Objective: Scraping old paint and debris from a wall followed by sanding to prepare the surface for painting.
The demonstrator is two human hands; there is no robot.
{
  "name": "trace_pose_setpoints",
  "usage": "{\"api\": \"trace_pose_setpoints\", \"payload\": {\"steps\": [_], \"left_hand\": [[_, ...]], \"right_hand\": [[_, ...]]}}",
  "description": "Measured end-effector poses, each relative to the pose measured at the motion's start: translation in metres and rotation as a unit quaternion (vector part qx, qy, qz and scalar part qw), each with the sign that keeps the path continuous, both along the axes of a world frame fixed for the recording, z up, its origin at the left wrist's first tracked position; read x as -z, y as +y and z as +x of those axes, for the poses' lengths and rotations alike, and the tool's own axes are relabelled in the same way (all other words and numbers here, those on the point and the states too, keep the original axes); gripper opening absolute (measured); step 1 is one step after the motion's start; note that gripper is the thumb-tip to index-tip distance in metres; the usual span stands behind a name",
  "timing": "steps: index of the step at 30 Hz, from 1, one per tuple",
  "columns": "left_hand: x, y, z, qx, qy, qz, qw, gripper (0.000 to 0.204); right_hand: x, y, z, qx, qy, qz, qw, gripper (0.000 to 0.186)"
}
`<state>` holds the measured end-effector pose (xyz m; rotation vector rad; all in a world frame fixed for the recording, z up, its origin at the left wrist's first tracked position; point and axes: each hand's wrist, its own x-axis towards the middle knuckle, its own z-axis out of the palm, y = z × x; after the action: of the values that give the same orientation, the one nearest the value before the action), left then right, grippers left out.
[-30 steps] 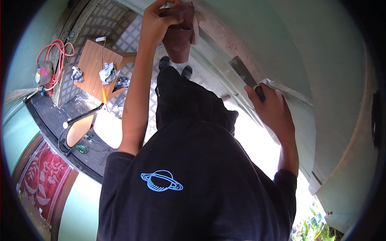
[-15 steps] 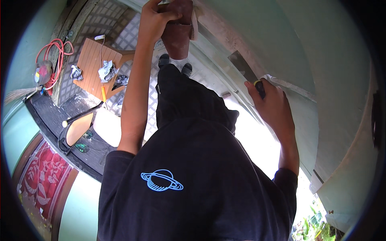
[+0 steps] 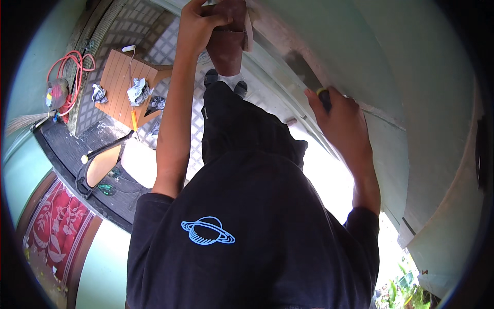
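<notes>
Up at the top centre, my left hand is closed on a reddish-brown folded sheet that looks like sandpaper. One flap hangs below my fingers, and a paler edge shows on its right. My right hand grips the dark handle, with a yellow band, of a putty knife. Its flat metal blade points up and left, lying along the pale, patchy strip of the green wall. The blade's tip is blurred, and I cannot tell whether it touches the wall.
A slatted wooden table at the left carries crumpled paper. Nearby are a dark bench, a coiled orange hose and a broom. My feet stand on the patterned floor. Bright light and plants show at lower right.
My right hand has shifted up and to the left with the putty knife, its blade sliding along the wall. The left hand and the sheet have hardly moved.
</notes>
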<state>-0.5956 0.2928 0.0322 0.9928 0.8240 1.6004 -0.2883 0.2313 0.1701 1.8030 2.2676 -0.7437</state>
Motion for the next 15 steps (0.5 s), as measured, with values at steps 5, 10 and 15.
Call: {"api": "trace_pose_setpoints", "payload": {"steps": [5, 10, 15], "left_hand": [[-0.008, -0.007, -0.004, -0.059, 0.084, -0.126, 0.987, 0.040], [0.037, 0.013, -0.010, 0.045, -0.122, 0.201, 0.971, 0.039], [-0.010, -0.008, -0.003, -0.055, 0.105, -0.131, 0.984, 0.038]], "right_hand": [[-0.006, 0.003, -0.002, 0.004, -0.012, -0.027, 1.000, 0.049], [-0.014, -0.001, 0.002, 0.019, -0.023, -0.067, 0.997, 0.051], [-0.012, -0.001, 0.007, 0.031, 0.013, -0.046, 0.998, 0.050]]}}
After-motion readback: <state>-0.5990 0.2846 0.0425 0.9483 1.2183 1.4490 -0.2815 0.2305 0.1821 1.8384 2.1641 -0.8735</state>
